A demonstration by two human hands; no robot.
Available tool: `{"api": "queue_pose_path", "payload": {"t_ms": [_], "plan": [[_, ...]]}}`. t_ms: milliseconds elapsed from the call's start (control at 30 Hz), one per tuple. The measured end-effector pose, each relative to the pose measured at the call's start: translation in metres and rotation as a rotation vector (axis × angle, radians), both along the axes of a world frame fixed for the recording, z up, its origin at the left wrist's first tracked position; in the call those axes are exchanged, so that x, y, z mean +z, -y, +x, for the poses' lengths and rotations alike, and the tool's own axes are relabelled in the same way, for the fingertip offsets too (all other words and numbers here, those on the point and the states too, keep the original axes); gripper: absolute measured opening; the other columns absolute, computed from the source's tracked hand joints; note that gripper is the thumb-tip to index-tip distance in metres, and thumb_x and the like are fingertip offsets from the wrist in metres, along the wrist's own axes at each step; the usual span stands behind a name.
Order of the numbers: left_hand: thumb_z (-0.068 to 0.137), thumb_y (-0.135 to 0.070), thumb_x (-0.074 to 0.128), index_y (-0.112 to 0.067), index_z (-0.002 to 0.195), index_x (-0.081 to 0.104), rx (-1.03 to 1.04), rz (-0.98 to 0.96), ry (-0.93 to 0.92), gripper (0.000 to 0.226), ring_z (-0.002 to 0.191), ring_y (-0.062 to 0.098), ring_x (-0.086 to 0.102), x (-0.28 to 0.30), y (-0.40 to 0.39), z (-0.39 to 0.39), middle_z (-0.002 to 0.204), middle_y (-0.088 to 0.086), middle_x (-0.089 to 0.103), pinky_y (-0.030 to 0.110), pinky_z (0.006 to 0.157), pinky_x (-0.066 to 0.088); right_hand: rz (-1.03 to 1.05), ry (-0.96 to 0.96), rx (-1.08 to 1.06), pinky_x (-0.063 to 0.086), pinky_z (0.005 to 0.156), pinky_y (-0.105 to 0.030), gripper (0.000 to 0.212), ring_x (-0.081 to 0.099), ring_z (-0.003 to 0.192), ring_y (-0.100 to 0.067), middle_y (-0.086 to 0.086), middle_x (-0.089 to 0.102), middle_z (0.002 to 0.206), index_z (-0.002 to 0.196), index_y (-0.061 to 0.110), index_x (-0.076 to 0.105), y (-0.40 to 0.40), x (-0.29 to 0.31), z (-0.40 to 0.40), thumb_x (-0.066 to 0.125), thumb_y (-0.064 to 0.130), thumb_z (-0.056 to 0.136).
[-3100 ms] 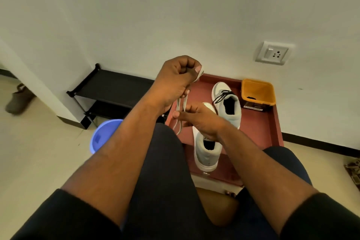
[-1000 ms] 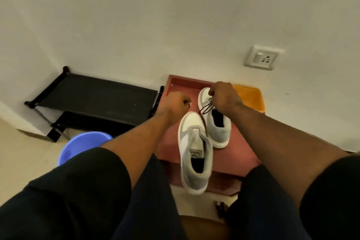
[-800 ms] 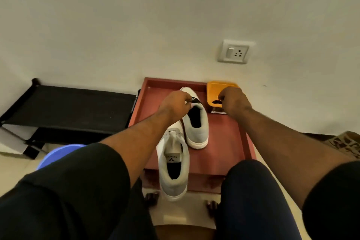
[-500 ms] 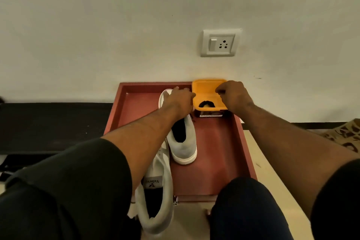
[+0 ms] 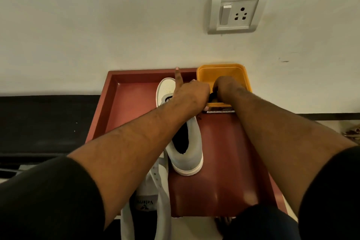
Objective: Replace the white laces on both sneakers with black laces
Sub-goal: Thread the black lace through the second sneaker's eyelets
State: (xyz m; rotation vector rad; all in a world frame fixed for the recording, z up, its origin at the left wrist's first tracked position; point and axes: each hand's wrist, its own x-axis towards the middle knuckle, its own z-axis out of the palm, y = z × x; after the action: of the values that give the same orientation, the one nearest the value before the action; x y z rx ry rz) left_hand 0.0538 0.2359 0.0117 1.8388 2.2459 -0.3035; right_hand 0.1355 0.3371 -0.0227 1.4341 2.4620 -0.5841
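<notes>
Two white-and-grey sneakers sit before me. The far sneaker [image 5: 188, 154] stands on the maroon tray [image 5: 130, 107]; the near sneaker [image 5: 145, 198] lies at the tray's front left edge with its tongue loose and no lace showing. My left hand [image 5: 190, 94] hovers over the far sneaker beside the orange box [image 5: 222, 70], index finger straight, the other fingers curled; what they hold is hidden. My right hand [image 5: 227, 86] reaches into the orange box, fingers curled onto a black lace [image 5: 211, 97].
The tray butts against a white wall with a socket plate [image 5: 236, 12] above it. A black shoe rack [image 5: 39, 122] runs along the left. My knees frame the tray's near edge, and a patterned mat [image 5: 351, 132] shows at far right.
My view has swung right and down over the tray. My right hand went from the far sneaker's laces into the orange box. My left hand moved to the box's left side.
</notes>
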Motion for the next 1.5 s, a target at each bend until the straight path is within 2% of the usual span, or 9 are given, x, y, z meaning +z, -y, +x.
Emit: {"api": "queue_pose_path", "payload": {"t_ms": [167,333,433,500,667,900,1033,1333,1500], "plan": [[0.09,-0.038,0.064,-0.023,0.109,0.068,0.044,-0.048,-0.015,0.024,0.14,0.027,0.034,0.006,0.002,0.006,0.125,0.003,0.063,0.069,0.105,-0.017,0.112,0.181,0.11,0.049,0.081,-0.038,0.024,0.061,0.101,-0.03,-0.015,0.063,0.113,0.11,0.006,0.061,0.002,0.0,-0.008,0.067,0.017,0.089],[0.093,-0.027,0.059,-0.028,0.118,0.063,-0.07,0.066,-0.03,0.025,0.145,0.032,0.021,0.03,0.033,0.023,0.145,0.002,0.045,0.073,0.103,-0.015,0.269,-0.13,-0.046,0.048,0.077,-0.035,0.027,0.061,0.099,-0.034,-0.017,0.064,0.113,0.111,0.007,0.065,0.006,0.027,0.009,0.053,0.001,0.088],[0.093,-0.025,0.057,-0.027,0.096,0.071,0.1,0.383,0.39,0.015,0.113,0.014,0.056,0.051,0.088,0.027,0.11,-0.01,0.065,0.058,0.114,0.02,0.325,-0.547,-0.139,0.048,0.08,-0.033,0.027,0.062,0.099,-0.03,-0.013,0.068,0.11,0.108,0.008,0.07,0.032,0.071,0.036,0.055,0.003,0.086],[0.091,-0.023,0.062,-0.025,0.094,0.072,0.385,0.548,0.876,0.01,0.087,0.006,0.063,0.067,0.141,0.031,0.089,-0.011,0.069,0.034,0.091,0.047,0.281,-0.75,-0.147,0.048,0.087,-0.03,0.024,0.062,0.096,-0.019,-0.005,0.07,0.105,0.105,0.008,0.073,0.078,0.104,0.055,0.063,0.004,0.083],[0.09,-0.033,0.062,-0.027,0.122,0.06,0.863,0.537,1.49,0.033,0.097,0.011,0.068,0.083,0.276,0.077,0.105,-0.004,0.071,0.035,0.087,0.055,0.029,-0.888,-0.228,0.042,0.072,-0.002,0.024,0.062,0.084,-0.001,0.01,0.068,0.093,0.105,0.017,0.073,0.247,0.117,0.093,0.067,0.005,0.085],[0.094,-0.015,0.059,-0.002,0.108,0.069,0.877,0.595,1.531,0.021,0.093,0.026,0.072,0.051,0.357,0.085,0.099,0.014,0.074,0.031,0.073,0.056,-0.634,-1.153,-0.423,0.056,0.07,-0.028,0.022,0.071,0.078,-0.016,-0.007,0.073,0.086,0.094,0.012,0.07,0.353,0.081,0.113,0.067,-0.006,0.082],[0.095,-0.021,0.058,-0.005,0.111,0.067,0.945,0.568,1.7,0.025,0.106,0.034,0.066,0.049,0.36,0.074,0.11,0.019,0.07,0.051,0.088,0.054,-1.019,-1.213,-0.486,0.051,0.069,-0.031,0.023,0.067,0.079,-0.018,-0.006,0.071,0.093,0.104,0.013,0.067,0.351,0.088,0.119,0.059,-0.002,0.088],[0.101,-0.022,0.048,-0.011,0.092,0.065,1.11,0.801,1.816,0.022,0.083,0.022,0.068,0.045,0.347,0.074,0.093,0.007,0.072,0.043,0.078,0.054,-1.09,-1.282,-0.599,0.053,0.076,-0.039,0.014,0.065,0.081,-0.025,-0.008,0.07,0.078,0.099,0.009,0.062,0.339,0.079,0.125,0.05,0.006,0.095],[0.103,-0.026,0.042,-0.012,0.097,0.063,1.229,0.962,1.832,0.027,0.071,0.019,0.069,0.042,0.349,0.054,0.084,0.007,0.072,0.039,0.074,0.058,-1.24,-1.533,-0.709,0.058,0.075,-0.037,0.014,0.066,0.093,-0.025,-0.009,0.069,0.104,0.095,0.014,0.058,0.329,0.076,0.127,0.044,0.014,0.095]]}}
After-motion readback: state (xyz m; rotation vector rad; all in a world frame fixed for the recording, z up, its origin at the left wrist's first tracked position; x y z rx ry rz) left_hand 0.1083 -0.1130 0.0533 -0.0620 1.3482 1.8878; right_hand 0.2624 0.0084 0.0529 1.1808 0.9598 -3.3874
